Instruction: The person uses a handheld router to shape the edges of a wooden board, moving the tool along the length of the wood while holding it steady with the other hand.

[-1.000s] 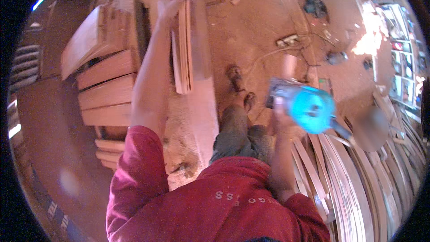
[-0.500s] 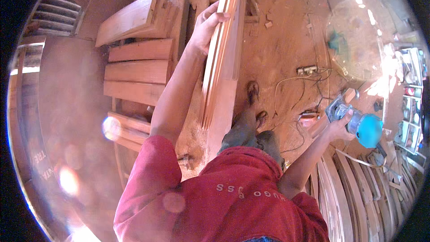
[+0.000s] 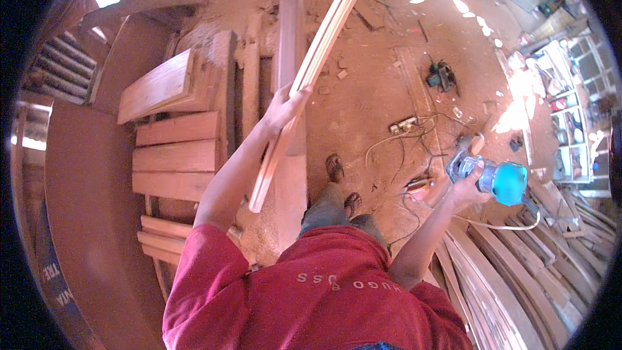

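Observation:
My left hand (image 3: 285,107) is closed round a long, narrow wooden moulding (image 3: 327,32) with grooves along its length. The moulding slants up and to the right over a plank workbench (image 3: 289,181). Out to the right, my right hand (image 3: 472,188) grips the body of a hand-held router (image 3: 479,172) with a blue-green cap and a flat base plate. The router is held on its side in the air, base towards the left, and a pale cord hangs from its cap end. Whether its bit is turning I cannot tell.
Stacked boards (image 3: 175,155) lie left of the bench. A power strip (image 3: 403,125) with tangled cords and another dark power tool (image 3: 442,76) are on the dusty floor. Long planks (image 3: 492,272) are piled at the lower right; a shelf (image 3: 565,116) stands beyond.
The moulding has come into fuller view, both its ends now showing, and tilts further right. My left hand sits lower in the picture. The whole view has shifted; the router stays in my right hand.

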Available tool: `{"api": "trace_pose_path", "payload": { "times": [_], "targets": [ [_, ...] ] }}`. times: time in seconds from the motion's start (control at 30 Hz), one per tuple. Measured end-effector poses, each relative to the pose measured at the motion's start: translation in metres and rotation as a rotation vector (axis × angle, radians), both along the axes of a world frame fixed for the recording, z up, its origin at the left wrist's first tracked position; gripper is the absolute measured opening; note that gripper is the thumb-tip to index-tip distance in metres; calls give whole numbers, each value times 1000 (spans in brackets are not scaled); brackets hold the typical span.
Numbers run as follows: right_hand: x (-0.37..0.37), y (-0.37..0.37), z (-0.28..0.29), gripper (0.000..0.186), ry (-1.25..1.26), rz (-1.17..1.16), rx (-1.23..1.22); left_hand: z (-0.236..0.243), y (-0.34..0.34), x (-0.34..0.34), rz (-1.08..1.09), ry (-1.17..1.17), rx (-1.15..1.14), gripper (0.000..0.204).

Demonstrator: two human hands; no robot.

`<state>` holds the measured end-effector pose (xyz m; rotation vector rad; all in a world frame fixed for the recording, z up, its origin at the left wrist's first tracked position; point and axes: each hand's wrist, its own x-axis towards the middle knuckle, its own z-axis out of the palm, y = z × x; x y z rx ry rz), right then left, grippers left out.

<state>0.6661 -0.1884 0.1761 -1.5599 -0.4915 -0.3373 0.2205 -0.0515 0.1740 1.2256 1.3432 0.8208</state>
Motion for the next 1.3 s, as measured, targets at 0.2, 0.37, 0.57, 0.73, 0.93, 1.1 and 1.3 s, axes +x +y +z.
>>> {"api": "trace_pose_path", "payload": {
  "times": [0.2,0.37,0.57,0.73,0.93,1.1,1.3],
  "targets": [
    [-8,8,6,75,57,-180,52,-17,17,-40,-289,-17,142,65],
    [-6,9,5,69,11,-223,50,-11,31,-67,-403,80,101,74],
    [4,10,-1,63,-123,-215,167,-7,44,-85,-632,444,266,80],
    [-3,10,6,65,-146,-194,177,-5,53,-98,-739,889,567,70],
    [-18,7,25,62,-86,-123,114,-26,88,-100,-961,1038,761,67],
    [-24,0,31,59,-18,-71,93,-41,102,-86,-1122,1140,903,63],
    [-25,-9,42,60,-66,75,48,-31,90,-62,-1164,1119,1072,53]
  ]
}}
